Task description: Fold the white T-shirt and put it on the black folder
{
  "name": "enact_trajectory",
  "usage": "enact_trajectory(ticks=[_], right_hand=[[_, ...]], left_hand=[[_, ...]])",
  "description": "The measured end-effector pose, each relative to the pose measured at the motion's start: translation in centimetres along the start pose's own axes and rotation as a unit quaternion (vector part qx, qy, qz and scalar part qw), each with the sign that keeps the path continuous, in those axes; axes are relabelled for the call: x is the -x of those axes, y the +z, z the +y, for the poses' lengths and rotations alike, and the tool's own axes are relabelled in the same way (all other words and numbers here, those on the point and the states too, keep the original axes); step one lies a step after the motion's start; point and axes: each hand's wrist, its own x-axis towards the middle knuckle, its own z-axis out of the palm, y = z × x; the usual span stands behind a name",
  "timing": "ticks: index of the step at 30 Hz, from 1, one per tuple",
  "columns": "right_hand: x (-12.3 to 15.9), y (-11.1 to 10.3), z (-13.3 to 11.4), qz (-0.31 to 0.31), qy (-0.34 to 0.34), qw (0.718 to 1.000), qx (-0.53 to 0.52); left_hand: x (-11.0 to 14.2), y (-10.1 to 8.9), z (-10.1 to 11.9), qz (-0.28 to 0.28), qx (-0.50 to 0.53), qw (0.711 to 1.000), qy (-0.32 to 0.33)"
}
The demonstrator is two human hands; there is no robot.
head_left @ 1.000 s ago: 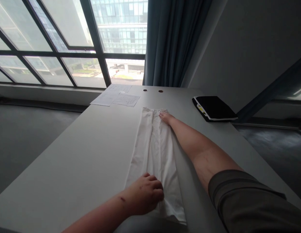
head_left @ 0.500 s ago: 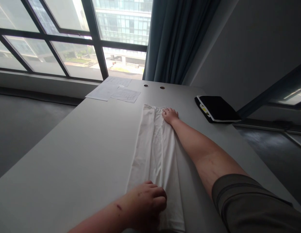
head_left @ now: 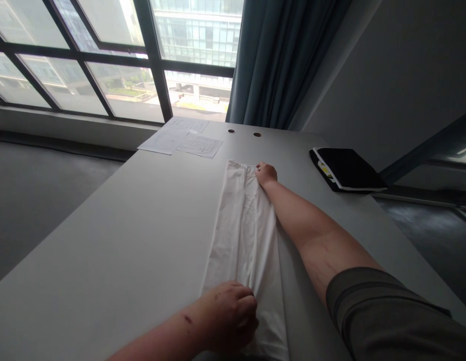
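Note:
A white cloth (head_left: 243,235), folded into a long narrow strip, lies lengthwise on the grey table (head_left: 135,220). My left hand (head_left: 229,316) is curled into a pinch on the cloth's near end. My right arm stretches along the strip's right side, and my right hand (head_left: 266,173) has its fingers closed on the far end's top corner.
Sheets of paper (head_left: 182,140) lie at the table's far left corner. A black folder (head_left: 347,169) with white edges rests at the far right. Two round cable holes (head_left: 244,133) sit near the far edge. Behind are large windows and a dark curtain (head_left: 281,60).
My right hand has curled from lying flat on the far end to gripping it. My left hand tightened on the near end. The view shifted slightly.

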Motion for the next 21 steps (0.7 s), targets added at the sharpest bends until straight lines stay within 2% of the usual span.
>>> enact_trajectory(ticks=[2,5,9,14,19,21], right_hand=[[0.2,-0.1,0.0,0.009,-0.001,1.000,-0.003],[1.0,-0.4,-0.2,0.001,-0.001,1.000,-0.002],[3.7,-1.2,-0.7,0.033,-0.053,0.998,-0.007],[10.6,-2.3,-1.0,0.018,-0.116,0.993,0.009],[19.2,-2.6,-1.0,-0.122,-0.077,0.989,0.034],[22.1,-2.6,-0.9,-0.137,-0.097,0.985,0.026]], left_hand=[[-0.1,0.3,-0.1,-0.008,-0.016,1.000,0.009],[-0.1,0.8,-0.4,-0.021,-0.036,0.999,-0.013],[0.0,1.0,-0.8,-0.042,-0.048,0.997,-0.031],[-0.2,0.6,-0.7,-0.062,-0.058,0.996,-0.013],[-0.3,-0.1,-0.2,-0.088,-0.057,0.994,0.008],[-0.4,-0.4,-0.2,-0.089,-0.054,0.994,0.019]])
